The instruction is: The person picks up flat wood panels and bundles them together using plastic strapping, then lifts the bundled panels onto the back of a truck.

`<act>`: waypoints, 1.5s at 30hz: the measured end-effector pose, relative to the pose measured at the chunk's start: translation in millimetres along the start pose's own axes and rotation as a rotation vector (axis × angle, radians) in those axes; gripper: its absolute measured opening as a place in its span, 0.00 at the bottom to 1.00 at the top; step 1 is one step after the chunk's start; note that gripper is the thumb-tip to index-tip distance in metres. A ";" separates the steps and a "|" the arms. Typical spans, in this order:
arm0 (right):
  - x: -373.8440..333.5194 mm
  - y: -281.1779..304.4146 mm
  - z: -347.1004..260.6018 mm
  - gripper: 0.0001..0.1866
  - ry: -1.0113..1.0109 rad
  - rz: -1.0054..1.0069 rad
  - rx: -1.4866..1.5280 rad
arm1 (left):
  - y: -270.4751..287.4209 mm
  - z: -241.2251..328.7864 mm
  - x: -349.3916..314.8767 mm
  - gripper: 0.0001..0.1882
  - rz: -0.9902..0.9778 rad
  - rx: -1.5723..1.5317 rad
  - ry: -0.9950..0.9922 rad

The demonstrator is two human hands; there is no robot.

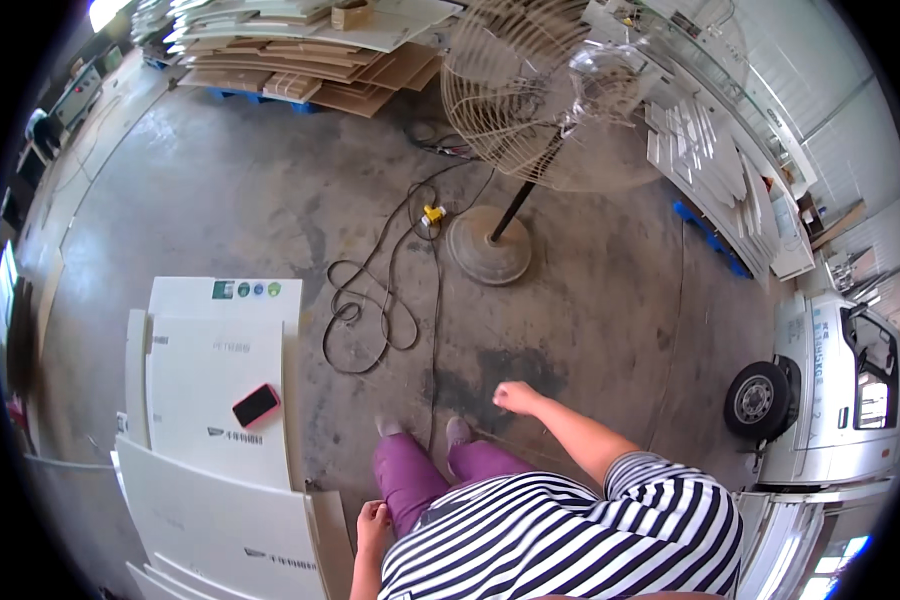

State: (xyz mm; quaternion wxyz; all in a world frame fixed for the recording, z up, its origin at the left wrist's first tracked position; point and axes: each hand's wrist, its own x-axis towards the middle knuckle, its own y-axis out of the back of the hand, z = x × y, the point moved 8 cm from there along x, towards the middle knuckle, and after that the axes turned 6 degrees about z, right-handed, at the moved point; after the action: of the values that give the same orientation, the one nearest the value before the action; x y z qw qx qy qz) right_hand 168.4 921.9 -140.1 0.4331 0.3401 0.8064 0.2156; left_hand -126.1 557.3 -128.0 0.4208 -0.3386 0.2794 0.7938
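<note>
My right hand (513,397) hangs in the air ahead of my body, over the dark stain on the floor. Its fingers are curled closed, and I see nothing held in them. Beside my left thigh is my left hand (373,522), its fingers loosely curled in, with nothing visible in them. It is nearest to the stacked white boards (210,510) on my left. On the upper part of that stack lies a phone (257,405) with a dark screen and a red-pink edge, apart from both hands.
A large dusty cage fan (515,95) stands ahead on a round base (490,246). A black cable (387,300) loops across the floor beside a yellow connector (432,215). Cardboard and panels (300,65) are piled far left, white panels (705,165) far right. A white truck (830,390) is at right.
</note>
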 end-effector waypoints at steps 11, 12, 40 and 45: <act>340.7 60.9 -54.1 0.13 -0.012 0.032 -0.039 | -54.3 131.3 203.9 0.21 -0.021 -0.019 0.069; 374.1 65.3 -40.5 0.13 -0.027 0.049 -0.089 | -60.9 129.5 215.8 0.21 -0.026 -0.028 0.096; 887.9 89.4 77.6 0.33 0.222 0.271 -0.846 | -132.6 85.8 453.5 0.35 0.483 -0.474 0.559; 885.9 65.5 51.2 0.30 0.396 0.258 -1.052 | -125.3 84.6 450.1 0.32 0.480 -0.467 0.550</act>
State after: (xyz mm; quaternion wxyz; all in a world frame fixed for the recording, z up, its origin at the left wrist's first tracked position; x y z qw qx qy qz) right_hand -113.1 1620.3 -614.2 0.3547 0.1279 0.6084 0.6984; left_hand -231.7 895.9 -443.7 0.0461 -0.5491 0.2651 0.7913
